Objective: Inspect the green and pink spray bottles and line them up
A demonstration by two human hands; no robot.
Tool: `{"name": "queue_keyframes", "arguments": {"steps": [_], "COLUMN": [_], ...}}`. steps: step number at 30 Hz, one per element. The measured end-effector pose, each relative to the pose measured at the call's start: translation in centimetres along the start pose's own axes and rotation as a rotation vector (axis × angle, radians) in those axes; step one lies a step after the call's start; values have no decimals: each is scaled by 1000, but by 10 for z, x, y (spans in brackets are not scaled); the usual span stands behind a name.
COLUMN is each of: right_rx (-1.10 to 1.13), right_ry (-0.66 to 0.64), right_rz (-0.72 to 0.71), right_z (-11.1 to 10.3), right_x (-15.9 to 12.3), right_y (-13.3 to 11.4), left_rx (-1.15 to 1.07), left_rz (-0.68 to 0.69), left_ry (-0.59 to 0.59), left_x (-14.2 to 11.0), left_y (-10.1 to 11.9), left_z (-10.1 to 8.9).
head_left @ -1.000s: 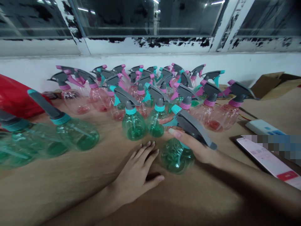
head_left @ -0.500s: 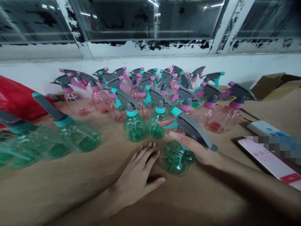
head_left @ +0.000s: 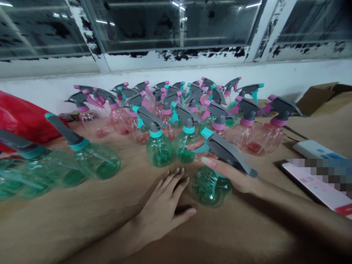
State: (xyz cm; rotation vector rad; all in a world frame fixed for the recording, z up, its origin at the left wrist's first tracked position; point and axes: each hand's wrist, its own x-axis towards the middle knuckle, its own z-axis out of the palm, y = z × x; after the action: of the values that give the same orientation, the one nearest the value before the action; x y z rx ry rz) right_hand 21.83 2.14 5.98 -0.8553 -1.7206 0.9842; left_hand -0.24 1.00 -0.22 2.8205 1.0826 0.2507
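Observation:
My right hand (head_left: 228, 170) is wrapped round the neck of a green spray bottle (head_left: 210, 189) with a grey and teal trigger head, which stands on the wooden table. Its thumb lies across the near side, and the other fingers are partly hidden behind the head. My left hand (head_left: 169, 200) rests palm down on the tabletop, fingers stretched out, just left of that bottle and holding nothing. Beyond the hands stand two more green spray bottles, a left one (head_left: 159, 150) and a right one (head_left: 185, 148) partly covered by my right fingers.
Several pink spray bottles (head_left: 121, 119) and green ones crowd along the wall. More green bottles (head_left: 97, 161) stand at the left by a red bag (head_left: 24, 117). On the right lie a phone (head_left: 310, 183), a white box-shaped device (head_left: 316, 149) and an open cardboard box (head_left: 319, 99).
Both hands and the held bottle keep their places on the table. The whole view has shifted slightly, so things appear a little further right and lower.

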Motion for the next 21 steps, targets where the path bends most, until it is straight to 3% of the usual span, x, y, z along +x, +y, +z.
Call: {"name": "queue_keyframes", "arguments": {"steps": [21], "right_rx": [-27], "right_ry": [6], "right_rz": [19], "right_z": [-1], "right_x": [-2], "right_y": [2], "left_rx": [-6], "left_rz": [4], "left_ry": [1], "left_x": [1], "left_y": [0], "left_z": [-1]}}
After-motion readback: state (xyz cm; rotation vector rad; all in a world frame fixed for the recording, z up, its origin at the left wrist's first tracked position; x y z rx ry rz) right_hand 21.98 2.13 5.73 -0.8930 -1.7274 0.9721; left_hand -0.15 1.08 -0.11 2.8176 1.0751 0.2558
